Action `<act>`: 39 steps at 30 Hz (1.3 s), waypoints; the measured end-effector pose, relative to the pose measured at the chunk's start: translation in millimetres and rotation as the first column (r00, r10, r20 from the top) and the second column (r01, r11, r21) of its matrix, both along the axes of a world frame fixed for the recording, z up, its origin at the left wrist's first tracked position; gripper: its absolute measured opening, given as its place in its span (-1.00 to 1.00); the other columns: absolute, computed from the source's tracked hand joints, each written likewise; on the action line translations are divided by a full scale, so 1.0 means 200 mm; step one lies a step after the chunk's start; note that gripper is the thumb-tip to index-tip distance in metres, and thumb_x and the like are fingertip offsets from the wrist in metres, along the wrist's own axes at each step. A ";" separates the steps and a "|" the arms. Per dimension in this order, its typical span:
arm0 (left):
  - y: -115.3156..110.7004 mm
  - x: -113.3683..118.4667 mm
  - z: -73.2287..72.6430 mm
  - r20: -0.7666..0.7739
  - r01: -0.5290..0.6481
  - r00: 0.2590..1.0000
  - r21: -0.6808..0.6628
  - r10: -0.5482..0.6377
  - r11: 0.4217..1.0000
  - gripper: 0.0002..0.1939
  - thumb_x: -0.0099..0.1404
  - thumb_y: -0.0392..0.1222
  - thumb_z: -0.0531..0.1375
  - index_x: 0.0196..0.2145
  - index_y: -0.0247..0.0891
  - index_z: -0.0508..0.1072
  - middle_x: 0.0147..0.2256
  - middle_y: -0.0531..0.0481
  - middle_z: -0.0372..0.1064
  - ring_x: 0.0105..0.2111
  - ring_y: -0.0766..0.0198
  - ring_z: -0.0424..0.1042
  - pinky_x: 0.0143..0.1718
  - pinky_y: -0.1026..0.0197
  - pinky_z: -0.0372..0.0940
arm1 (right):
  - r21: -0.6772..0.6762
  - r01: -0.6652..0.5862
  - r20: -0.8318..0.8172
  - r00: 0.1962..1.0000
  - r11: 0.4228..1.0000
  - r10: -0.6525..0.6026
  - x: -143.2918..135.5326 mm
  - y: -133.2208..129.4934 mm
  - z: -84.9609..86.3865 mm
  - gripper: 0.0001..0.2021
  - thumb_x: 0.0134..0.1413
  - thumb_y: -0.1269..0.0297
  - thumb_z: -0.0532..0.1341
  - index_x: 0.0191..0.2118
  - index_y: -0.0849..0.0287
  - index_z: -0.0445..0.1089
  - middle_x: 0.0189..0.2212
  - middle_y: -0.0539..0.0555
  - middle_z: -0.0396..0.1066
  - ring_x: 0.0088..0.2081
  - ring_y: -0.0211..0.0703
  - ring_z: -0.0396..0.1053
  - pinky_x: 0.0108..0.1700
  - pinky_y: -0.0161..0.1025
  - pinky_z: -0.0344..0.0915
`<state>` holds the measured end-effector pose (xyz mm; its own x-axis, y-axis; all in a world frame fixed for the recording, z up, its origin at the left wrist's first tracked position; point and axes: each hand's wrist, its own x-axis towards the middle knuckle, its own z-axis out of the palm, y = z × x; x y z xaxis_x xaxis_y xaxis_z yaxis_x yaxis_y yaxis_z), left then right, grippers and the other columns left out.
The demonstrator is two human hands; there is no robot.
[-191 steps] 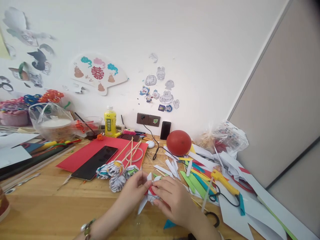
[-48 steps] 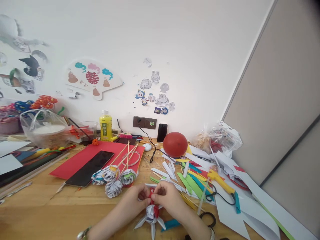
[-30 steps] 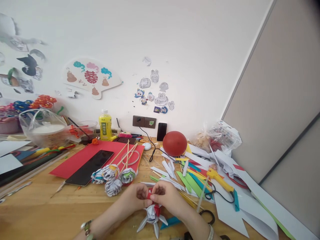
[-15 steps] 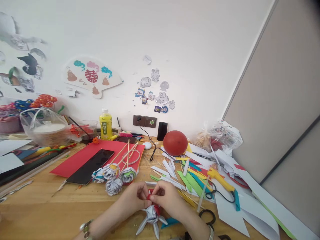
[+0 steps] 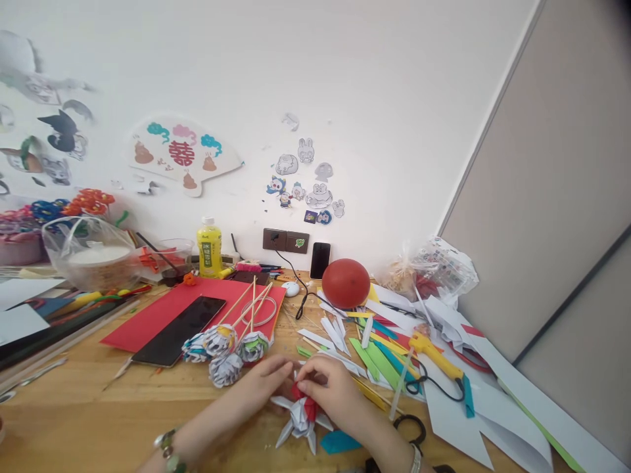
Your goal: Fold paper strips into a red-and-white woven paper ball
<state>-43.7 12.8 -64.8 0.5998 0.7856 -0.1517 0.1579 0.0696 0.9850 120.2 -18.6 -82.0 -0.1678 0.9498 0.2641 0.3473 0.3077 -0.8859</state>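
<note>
Since half a second ago both hands have sunk toward the wooden table. The left hand and right hand pinch the folded red-and-white paper flower, its white points splaying below the fingertips.

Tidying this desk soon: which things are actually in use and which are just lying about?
In use:
left hand
right hand
folded paper flower, pinched by both hands

Lying about:
finished flowers on sticks
red ball
yellow bottle
phone
yellow glue gun
</note>
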 end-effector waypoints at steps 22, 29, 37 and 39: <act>-0.04 0.07 0.02 -0.256 -0.131 0.936 0.387 0.243 0.913 -0.80 0.05 -0.09 -0.02 -0.65 -0.17 0.13 -0.64 0.15 0.10 -0.57 0.28 0.12 -0.53 0.26 0.01 | -0.017 0.022 0.091 0.996 1.000 -0.020 -0.02 -0.05 0.06 -0.87 -0.15 0.55 0.20 -0.51 0.17 0.38 -0.49 -0.07 0.35 -0.38 -0.25 0.32 -0.34 -0.37 0.22; -0.04 0.04 0.03 -0.210 0.016 0.976 0.305 0.051 0.952 -0.80 0.04 -0.04 0.02 -0.53 -0.22 0.26 -0.54 0.09 0.24 -0.48 0.25 0.25 -0.45 0.26 0.15 | 0.116 0.031 0.161 0.986 0.993 -0.049 -0.02 -0.05 0.07 -0.81 -0.17 0.60 0.19 -0.56 0.15 0.40 -0.52 -0.07 0.35 -0.38 -0.25 0.32 -0.32 -0.36 0.20; -0.02 0.04 -0.01 -0.253 -0.068 0.958 0.254 0.134 0.965 -0.74 0.03 0.04 0.04 -0.60 -0.19 0.15 -0.66 0.19 0.07 -0.64 0.35 0.12 -0.60 0.30 0.03 | 0.188 0.003 0.204 0.978 0.982 -0.042 -0.03 -0.05 0.05 -0.83 -0.11 0.56 0.19 -0.53 0.13 0.41 -0.51 -0.04 0.36 -0.36 -0.21 0.32 -0.30 -0.33 0.21; -0.02 0.04 -0.01 -0.262 -0.082 0.951 0.296 0.164 0.952 -0.74 0.03 0.01 0.04 -0.63 -0.20 0.16 -0.65 0.17 0.10 -0.61 0.33 0.13 -0.57 0.30 0.03 | 0.107 0.036 0.153 0.987 0.994 -0.053 -0.03 -0.05 0.05 -0.85 -0.13 0.55 0.20 -0.47 0.14 0.41 -0.46 -0.03 0.38 -0.34 -0.20 0.34 -0.29 -0.32 0.24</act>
<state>-35.8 8.0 -66.0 0.4608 0.8852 -0.0635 0.4377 -0.1644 0.8839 114.0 -29.2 -72.0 -0.1729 0.9260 0.3357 0.4938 0.3764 -0.7839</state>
